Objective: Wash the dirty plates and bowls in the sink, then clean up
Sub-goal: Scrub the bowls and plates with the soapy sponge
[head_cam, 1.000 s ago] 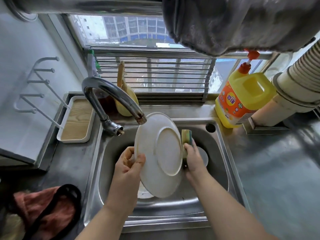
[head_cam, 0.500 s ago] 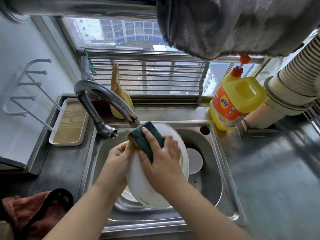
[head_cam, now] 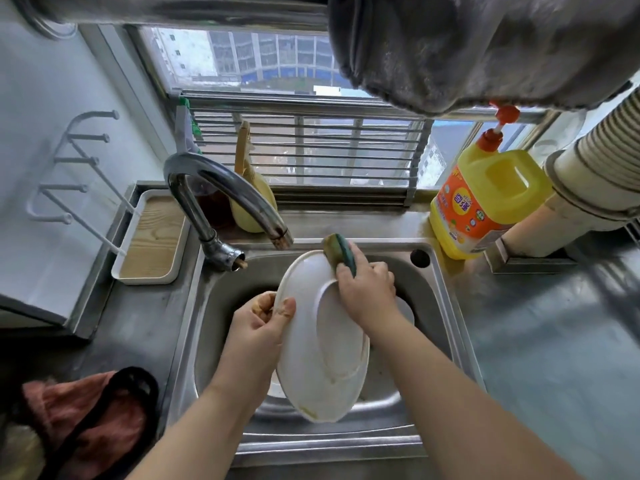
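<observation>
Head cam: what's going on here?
A person is washing up at the sink. The left hand holds a white plate on edge over the basin, its underside toward the camera. The right hand grips a sponge against the plate's upper rim. The tap shows no water running. More dishes lie underneath.

Soft daylight enters through window (head_cam: 249,60) ahead, scene moderately bright. Pale sheen on steel counter (head_cam: 554,341) at right (no harsh glare). Shadows faint, diffuse. Strong wide-angle bending at edges. Slight softness overall; cloth (head_cam: 485,46) at top blurred, close to lens.
</observation>
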Demonstrator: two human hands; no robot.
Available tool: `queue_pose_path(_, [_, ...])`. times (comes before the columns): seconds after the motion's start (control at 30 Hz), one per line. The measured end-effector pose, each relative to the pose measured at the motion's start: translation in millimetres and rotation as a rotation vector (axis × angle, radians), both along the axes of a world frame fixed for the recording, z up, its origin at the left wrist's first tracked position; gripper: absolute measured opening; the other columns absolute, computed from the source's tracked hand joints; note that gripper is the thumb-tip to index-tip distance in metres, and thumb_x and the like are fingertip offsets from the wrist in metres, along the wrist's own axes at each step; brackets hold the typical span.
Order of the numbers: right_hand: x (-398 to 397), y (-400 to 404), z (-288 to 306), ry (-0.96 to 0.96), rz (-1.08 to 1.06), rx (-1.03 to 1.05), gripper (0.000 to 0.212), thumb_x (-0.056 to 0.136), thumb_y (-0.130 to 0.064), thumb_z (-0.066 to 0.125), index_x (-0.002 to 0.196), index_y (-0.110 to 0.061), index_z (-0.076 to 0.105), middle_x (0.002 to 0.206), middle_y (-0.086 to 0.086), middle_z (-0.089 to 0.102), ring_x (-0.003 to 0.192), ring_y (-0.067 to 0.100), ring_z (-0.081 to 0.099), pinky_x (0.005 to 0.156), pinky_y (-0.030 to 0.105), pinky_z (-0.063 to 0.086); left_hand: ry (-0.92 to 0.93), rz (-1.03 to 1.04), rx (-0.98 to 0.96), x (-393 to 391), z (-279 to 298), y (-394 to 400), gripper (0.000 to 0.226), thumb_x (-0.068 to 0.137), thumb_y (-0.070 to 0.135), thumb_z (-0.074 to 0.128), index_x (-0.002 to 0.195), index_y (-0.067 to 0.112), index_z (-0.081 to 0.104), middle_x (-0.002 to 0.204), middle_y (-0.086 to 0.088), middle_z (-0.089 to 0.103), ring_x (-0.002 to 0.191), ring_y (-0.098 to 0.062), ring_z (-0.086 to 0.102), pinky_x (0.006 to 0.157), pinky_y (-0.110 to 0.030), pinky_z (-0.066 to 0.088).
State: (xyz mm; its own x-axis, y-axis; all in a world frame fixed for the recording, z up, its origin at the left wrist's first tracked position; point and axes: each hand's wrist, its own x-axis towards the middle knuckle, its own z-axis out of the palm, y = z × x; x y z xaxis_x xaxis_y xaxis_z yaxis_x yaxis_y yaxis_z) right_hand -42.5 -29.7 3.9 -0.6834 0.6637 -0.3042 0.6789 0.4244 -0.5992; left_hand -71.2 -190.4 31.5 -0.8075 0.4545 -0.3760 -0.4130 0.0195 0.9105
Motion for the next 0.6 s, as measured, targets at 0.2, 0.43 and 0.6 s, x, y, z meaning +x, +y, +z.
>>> queue_pose_path(0.2, [18.2, -52.3, 12.9, 0.246, 0.295, 0.238, 0.068, 0.085, -0.059, 0.021, 0.15, -0.041, 0.017, 0.128, 0.006, 0.033, 0.119, 0.022, 0.028, 0.11, 0.037, 0.02, -0.008, 0.064, 0.054, -5.7, 1.1, 2.4, 0.018, 0.094, 0.01, 0.052, 0.082, 0.003, 0.063, 0.07, -0.008, 0.067, 0.064, -0.017, 0.061, 0.056, -0.023, 0.052])
queue_pose_path(0.43, [10.0, -40.6, 12.4, 0.148, 0.154, 0.098, 0.059, 0.096, -0.05, 0.033, 0.151, -0.038, 0.016, 0.128, 0.007, 0.031, 0.122, 0.024, 0.027, 0.11, 0.038, 0.02, 0.02, 0.042, 0.027, 0.8, -0.7, 4.2, 0.018, 0.095, 0.009, 0.052, 0.082, 0.003, 0.063, 0.068, -0.007, 0.067, 0.064, -0.02, 0.06, 0.055, -0.025, 0.051])
queue_pose_path(0.6, [13.0, -39.9, 0.6, 0.231, 0.153, 0.182, 0.058, 0.091, -0.052, 0.034, 0.148, -0.043, 0.025, 0.127, 0.007, 0.037, 0.118, 0.024, 0.033, 0.107, 0.036, 0.024, -0.063, 0.124, 0.077, 1.8, -1.0, 1.1, 0.017, 0.094, 0.009, 0.052, 0.081, 0.002, 0.061, 0.067, -0.007, 0.066, 0.057, -0.014, 0.06, 0.05, -0.021, 0.051])
